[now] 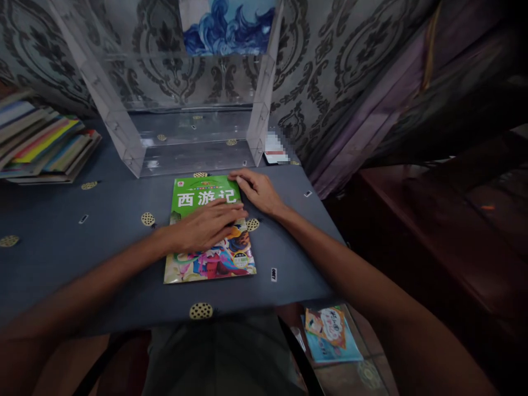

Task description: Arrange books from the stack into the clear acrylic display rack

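A picture book (214, 269) with a green top and a colourful lower cover lies flat on the table, large white Chinese characters across it. Palm down, my left hand (208, 223) rests over the middle of the cover with its fingers stretched to the right. My right hand (258, 190) is at the book's upper right corner, its fingertips touching the edge there; the fingers are loosely bent and hold nothing. Behind the book stands a clear acrylic shelf (259, 118).
A stack of books (41, 143) sits at the left of the blue tablecloth (115, 220). A phone-like object (275, 147), partly blurred, lies right of the shelf. Thin booklets (334, 335) are below the table's front edge. A blue wave picture (229, 27) shows at the top.
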The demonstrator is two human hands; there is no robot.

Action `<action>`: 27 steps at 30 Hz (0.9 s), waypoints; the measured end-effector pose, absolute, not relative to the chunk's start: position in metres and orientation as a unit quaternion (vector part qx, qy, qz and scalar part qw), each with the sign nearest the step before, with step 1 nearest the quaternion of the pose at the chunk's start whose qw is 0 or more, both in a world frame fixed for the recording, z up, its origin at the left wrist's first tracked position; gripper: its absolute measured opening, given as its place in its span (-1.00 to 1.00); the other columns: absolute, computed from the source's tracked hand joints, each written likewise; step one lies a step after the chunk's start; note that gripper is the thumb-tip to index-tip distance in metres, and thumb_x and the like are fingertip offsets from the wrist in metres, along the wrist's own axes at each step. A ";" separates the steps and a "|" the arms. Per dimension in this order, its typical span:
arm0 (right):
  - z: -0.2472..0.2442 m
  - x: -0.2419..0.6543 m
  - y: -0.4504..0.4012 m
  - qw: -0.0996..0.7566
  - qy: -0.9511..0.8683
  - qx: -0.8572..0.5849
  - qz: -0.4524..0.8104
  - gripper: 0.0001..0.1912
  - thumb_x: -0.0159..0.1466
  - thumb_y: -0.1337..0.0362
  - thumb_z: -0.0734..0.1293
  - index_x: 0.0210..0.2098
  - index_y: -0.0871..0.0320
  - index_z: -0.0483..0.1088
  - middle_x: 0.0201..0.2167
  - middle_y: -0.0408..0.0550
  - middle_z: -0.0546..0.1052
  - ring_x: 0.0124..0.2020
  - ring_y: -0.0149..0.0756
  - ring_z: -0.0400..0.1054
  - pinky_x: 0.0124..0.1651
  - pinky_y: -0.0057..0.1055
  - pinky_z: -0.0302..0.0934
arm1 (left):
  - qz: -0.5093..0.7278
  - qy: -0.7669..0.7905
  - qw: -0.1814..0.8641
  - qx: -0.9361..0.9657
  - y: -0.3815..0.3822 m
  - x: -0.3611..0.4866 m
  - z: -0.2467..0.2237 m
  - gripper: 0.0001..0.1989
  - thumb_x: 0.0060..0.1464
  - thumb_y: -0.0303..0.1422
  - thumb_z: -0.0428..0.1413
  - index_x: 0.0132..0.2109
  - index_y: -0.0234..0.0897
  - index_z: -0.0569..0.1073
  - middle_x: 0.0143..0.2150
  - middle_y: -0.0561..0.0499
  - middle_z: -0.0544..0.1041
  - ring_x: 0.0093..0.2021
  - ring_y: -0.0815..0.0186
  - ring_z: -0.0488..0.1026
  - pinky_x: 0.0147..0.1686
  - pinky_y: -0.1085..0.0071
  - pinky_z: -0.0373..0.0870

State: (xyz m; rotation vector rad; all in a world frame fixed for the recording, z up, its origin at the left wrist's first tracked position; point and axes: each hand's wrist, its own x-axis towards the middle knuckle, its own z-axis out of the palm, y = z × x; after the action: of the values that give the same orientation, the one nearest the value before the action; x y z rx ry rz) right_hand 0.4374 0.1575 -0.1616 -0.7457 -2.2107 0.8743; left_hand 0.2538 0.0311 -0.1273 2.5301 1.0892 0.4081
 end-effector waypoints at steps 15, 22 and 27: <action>-0.156 0.441 0.140 0.378 -0.859 -0.264 0.223 -0.71 0.43 0.22 0.17 -0.11 0.15 0.50 -0.10 0.05 0.65 -0.06 -0.17 0.53 0.04 -0.18 0.37 | 0.363 0.370 0.378 0.767 -0.004 0.249 -0.115 -0.71 0.34 -0.39 -0.04 0.14 -0.21 0.43 -0.04 -0.07 0.66 0.02 0.23 0.58 0.10 0.19 0.45; -0.119 0.421 0.041 0.308 -0.924 0.014 0.226 -0.69 0.47 0.28 0.13 -0.23 0.17 0.49 -0.28 -0.03 0.65 -0.15 -0.30 0.52 0.07 -0.28 0.36 | 0.531 0.494 0.387 0.570 0.025 0.224 -0.141 -0.86 0.25 -0.41 0.04 -0.06 -0.31 0.41 -0.22 -0.03 0.63 -0.20 0.35 0.56 -0.11 0.36 0.47; -0.114 0.391 -0.009 0.101 -0.971 0.167 0.135 -0.61 0.49 0.11 0.17 0.14 0.20 0.40 0.27 0.07 0.43 0.33 -0.24 0.25 0.40 -0.21 0.06 | 0.515 0.495 0.390 0.581 0.024 0.226 -0.142 -0.85 0.24 -0.45 0.01 -0.06 -0.32 0.39 -0.20 -0.05 0.60 -0.15 0.35 0.54 -0.03 0.33 0.45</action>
State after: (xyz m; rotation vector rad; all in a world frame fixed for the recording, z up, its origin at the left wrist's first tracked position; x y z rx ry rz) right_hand 0.3911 -0.0089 -0.1143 0.4934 -2.8707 0.3990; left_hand 0.2262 0.0237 -0.1417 1.4775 1.2573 1.3092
